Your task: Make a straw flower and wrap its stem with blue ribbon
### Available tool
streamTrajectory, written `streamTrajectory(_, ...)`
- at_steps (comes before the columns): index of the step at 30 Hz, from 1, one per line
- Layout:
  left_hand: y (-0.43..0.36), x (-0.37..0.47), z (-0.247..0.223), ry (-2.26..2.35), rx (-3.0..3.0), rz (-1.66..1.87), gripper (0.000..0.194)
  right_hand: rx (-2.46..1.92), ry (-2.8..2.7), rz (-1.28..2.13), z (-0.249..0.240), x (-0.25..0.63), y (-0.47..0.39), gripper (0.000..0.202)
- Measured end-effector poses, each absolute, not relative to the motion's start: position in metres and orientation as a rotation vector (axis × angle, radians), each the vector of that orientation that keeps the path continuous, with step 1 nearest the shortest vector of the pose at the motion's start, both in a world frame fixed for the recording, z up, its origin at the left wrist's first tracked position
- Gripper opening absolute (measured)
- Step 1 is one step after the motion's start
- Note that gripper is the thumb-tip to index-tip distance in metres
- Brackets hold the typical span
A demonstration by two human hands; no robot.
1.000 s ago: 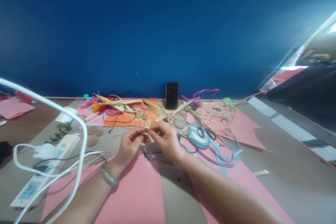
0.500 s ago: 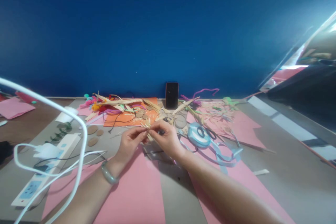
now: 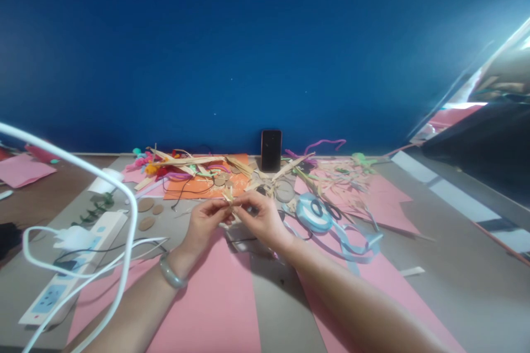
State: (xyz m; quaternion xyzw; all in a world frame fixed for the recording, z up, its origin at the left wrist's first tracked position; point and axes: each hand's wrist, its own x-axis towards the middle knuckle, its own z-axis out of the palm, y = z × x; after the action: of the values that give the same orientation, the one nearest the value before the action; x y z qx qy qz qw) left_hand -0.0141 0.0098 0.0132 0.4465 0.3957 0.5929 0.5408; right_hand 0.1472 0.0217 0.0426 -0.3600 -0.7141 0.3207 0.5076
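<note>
My left hand and my right hand meet at the middle of the table, fingertips pinched close together. Between them is a small bundle of pale, straw-coloured husk strips, whose ends stick up above the fingers. Both hands grip this bundle; its lower part is hidden by the fingers. Under the wrists lies a sheet of pink paper. To the right of my right hand sits a roll of light blue ribbon, its loose end curling over another pink sheet.
A white power strip with a plug and a looping white cable occupies the left side. A phone leans on the blue wall. Orange paper, wooden discs, pipe cleaners and husk scraps lie along the back.
The husk bundle has tilted slightly to the left between my fingers. My right-hand fingers have shifted a little; everything else looks the same.
</note>
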Motion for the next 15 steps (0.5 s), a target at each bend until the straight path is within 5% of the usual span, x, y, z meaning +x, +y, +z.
streamTrajectory(15, 0.0092, -0.0130, 0.0151, 0.919, 1.079, 1.434, 0.019, -0.804, -1.748, 0.630, 0.0452, 0.1449, 0.0181, 0.010)
